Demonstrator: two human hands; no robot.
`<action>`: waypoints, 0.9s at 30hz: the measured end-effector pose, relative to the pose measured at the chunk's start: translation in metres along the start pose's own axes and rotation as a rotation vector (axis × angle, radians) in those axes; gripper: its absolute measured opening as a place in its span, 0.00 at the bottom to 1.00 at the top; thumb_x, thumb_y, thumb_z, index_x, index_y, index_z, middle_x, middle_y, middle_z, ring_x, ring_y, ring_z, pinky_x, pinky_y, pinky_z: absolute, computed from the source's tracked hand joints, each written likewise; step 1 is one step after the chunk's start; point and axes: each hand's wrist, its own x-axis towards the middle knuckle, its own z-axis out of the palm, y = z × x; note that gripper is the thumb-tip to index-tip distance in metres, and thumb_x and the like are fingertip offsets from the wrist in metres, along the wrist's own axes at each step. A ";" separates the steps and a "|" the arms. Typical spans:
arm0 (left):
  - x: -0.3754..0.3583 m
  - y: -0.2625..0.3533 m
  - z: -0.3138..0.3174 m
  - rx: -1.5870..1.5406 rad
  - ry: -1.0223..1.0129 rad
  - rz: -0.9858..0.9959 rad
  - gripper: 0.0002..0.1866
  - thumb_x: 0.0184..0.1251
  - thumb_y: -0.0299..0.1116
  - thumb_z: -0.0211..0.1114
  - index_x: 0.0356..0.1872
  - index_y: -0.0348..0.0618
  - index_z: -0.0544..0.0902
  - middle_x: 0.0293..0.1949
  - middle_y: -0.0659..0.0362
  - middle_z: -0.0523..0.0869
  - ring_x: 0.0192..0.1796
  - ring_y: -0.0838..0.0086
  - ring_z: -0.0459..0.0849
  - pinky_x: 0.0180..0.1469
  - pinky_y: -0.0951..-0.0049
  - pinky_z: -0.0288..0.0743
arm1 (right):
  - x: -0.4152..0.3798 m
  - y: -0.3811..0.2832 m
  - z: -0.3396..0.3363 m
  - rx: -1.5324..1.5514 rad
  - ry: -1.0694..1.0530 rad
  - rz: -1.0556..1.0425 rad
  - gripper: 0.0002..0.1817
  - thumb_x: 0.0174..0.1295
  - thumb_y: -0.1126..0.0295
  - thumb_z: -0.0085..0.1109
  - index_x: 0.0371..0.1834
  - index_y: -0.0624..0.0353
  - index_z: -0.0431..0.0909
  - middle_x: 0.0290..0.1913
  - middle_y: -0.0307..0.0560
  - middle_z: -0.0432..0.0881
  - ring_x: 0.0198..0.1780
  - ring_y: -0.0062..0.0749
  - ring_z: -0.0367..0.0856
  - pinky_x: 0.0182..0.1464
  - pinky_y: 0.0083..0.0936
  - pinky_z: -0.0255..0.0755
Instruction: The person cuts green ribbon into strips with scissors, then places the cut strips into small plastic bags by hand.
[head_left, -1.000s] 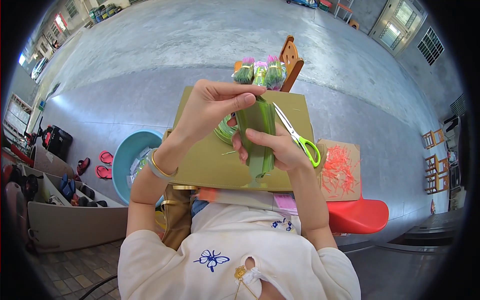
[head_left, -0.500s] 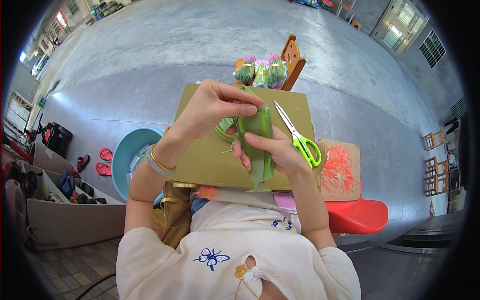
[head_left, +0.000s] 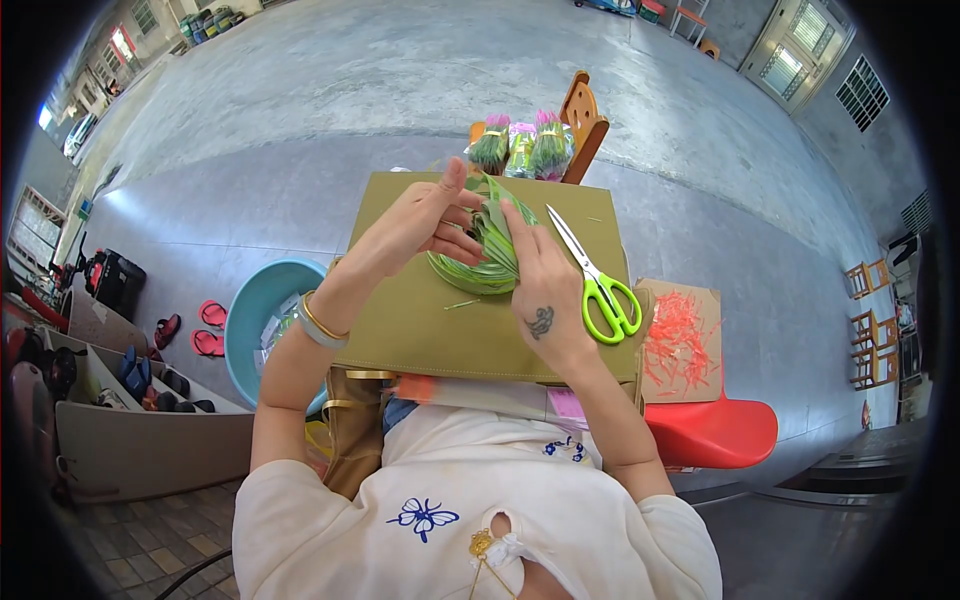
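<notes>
On the olive table lies a loose coil of long green leaves (head_left: 482, 272). My left hand (head_left: 432, 222) is at its left side, thumb raised and fingers apart, the fingertips close to the leaves. From the right, my right hand (head_left: 548, 285) reaches over the coil with its fingers stretched along the leaves; its thumb is hidden. Scissors with bright green handles (head_left: 610, 305) lie to the right of my right hand, blades pointing away from me. A short green scrap (head_left: 461, 305) rests below the coil.
Behind the olive table (head_left: 420, 335), a wooden chair (head_left: 585, 115) bears bundles of pink-tipped green stalks (head_left: 550, 148). At right, a cardboard sheet with orange shreds (head_left: 680, 345) lies on a red stool (head_left: 725, 430). A blue basin (head_left: 245, 318) stands left.
The broad green leaf strip that both hands held up is no longer raised. My left hand has opened, and my right hand has turned palm down over the coil.
</notes>
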 end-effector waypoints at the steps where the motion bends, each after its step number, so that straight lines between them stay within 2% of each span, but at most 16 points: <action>1: -0.001 0.001 0.004 0.042 -0.030 0.010 0.20 0.65 0.41 0.60 0.47 0.32 0.79 0.30 0.60 0.82 0.30 0.82 0.80 0.34 0.82 0.75 | -0.001 0.000 0.005 -0.086 0.001 -0.017 0.30 0.56 0.73 0.52 0.65 0.62 0.60 0.33 0.49 0.72 0.34 0.38 0.75 0.32 0.28 0.72; 2: -0.001 0.002 0.006 0.084 -0.061 0.018 0.20 0.64 0.40 0.62 0.47 0.32 0.79 0.29 0.61 0.82 0.29 0.83 0.80 0.33 0.82 0.75 | -0.001 0.000 0.008 -0.172 0.002 -0.034 0.32 0.54 0.71 0.54 0.66 0.61 0.59 0.33 0.49 0.71 0.36 0.40 0.75 0.33 0.29 0.72; 5: 0.008 -0.004 0.000 0.329 -0.054 0.182 0.16 0.58 0.30 0.65 0.46 0.31 0.80 0.26 0.61 0.82 0.28 0.83 0.79 0.32 0.82 0.74 | -0.001 -0.013 0.000 -0.080 -0.118 0.004 0.34 0.56 0.63 0.58 0.66 0.62 0.58 0.38 0.49 0.73 0.41 0.36 0.76 0.38 0.27 0.72; 8: 0.006 -0.003 -0.004 0.512 -0.017 0.393 0.14 0.51 0.25 0.67 0.42 0.34 0.83 0.23 0.59 0.83 0.24 0.83 0.76 0.28 0.80 0.71 | -0.004 0.003 -0.007 0.756 -0.194 0.256 0.35 0.58 0.58 0.60 0.64 0.64 0.60 0.44 0.49 0.76 0.48 0.30 0.75 0.43 0.22 0.71; 11: -0.010 0.012 0.000 0.724 -0.114 0.494 0.14 0.49 0.23 0.67 0.40 0.38 0.84 0.24 0.57 0.84 0.24 0.80 0.79 0.28 0.77 0.72 | 0.007 0.026 -0.014 1.445 -0.482 0.686 0.31 0.60 0.58 0.59 0.61 0.66 0.63 0.47 0.50 0.76 0.51 0.26 0.74 0.48 0.21 0.69; 14: -0.017 0.015 0.011 0.733 -0.110 0.633 0.12 0.49 0.23 0.66 0.38 0.40 0.85 0.24 0.53 0.83 0.26 0.69 0.82 0.28 0.73 0.71 | 0.008 0.033 -0.012 1.571 -0.854 0.576 0.24 0.60 0.64 0.59 0.56 0.65 0.66 0.44 0.50 0.79 0.47 0.29 0.78 0.47 0.23 0.73; 17: -0.020 0.017 0.014 1.000 -0.046 0.671 0.11 0.52 0.22 0.66 0.39 0.38 0.84 0.36 0.52 0.86 0.33 0.66 0.85 0.36 0.76 0.78 | 0.007 0.031 -0.009 1.655 -0.979 0.671 0.18 0.63 0.68 0.54 0.53 0.65 0.67 0.42 0.53 0.81 0.42 0.32 0.82 0.45 0.25 0.77; 20: -0.023 0.015 0.018 0.975 -0.012 0.697 0.11 0.53 0.25 0.66 0.38 0.37 0.84 0.39 0.51 0.85 0.35 0.62 0.85 0.37 0.74 0.78 | 0.008 0.026 -0.015 1.632 -0.866 0.759 0.15 0.64 0.72 0.51 0.52 0.65 0.67 0.43 0.55 0.81 0.41 0.35 0.83 0.41 0.26 0.80; 23: -0.022 0.009 0.015 1.047 0.005 0.718 0.13 0.54 0.24 0.65 0.42 0.36 0.82 0.42 0.51 0.84 0.36 0.63 0.85 0.36 0.74 0.79 | 0.007 0.022 -0.018 1.640 -0.862 0.747 0.15 0.65 0.72 0.50 0.52 0.65 0.67 0.43 0.56 0.81 0.42 0.36 0.83 0.44 0.28 0.79; 26: -0.016 -0.002 0.017 0.879 0.167 0.877 0.15 0.55 0.23 0.64 0.46 0.38 0.81 0.40 0.52 0.85 0.35 0.65 0.85 0.36 0.75 0.79 | 0.006 0.019 -0.016 1.641 -0.762 0.760 0.16 0.66 0.71 0.46 0.54 0.67 0.66 0.46 0.58 0.80 0.46 0.39 0.81 0.48 0.31 0.78; 27: -0.017 -0.001 0.017 0.878 0.246 0.895 0.15 0.56 0.23 0.64 0.46 0.38 0.81 0.40 0.52 0.85 0.35 0.67 0.85 0.36 0.76 0.78 | 0.006 0.021 -0.013 1.751 -0.625 0.811 0.16 0.67 0.71 0.45 0.55 0.68 0.65 0.47 0.58 0.79 0.48 0.39 0.80 0.50 0.32 0.77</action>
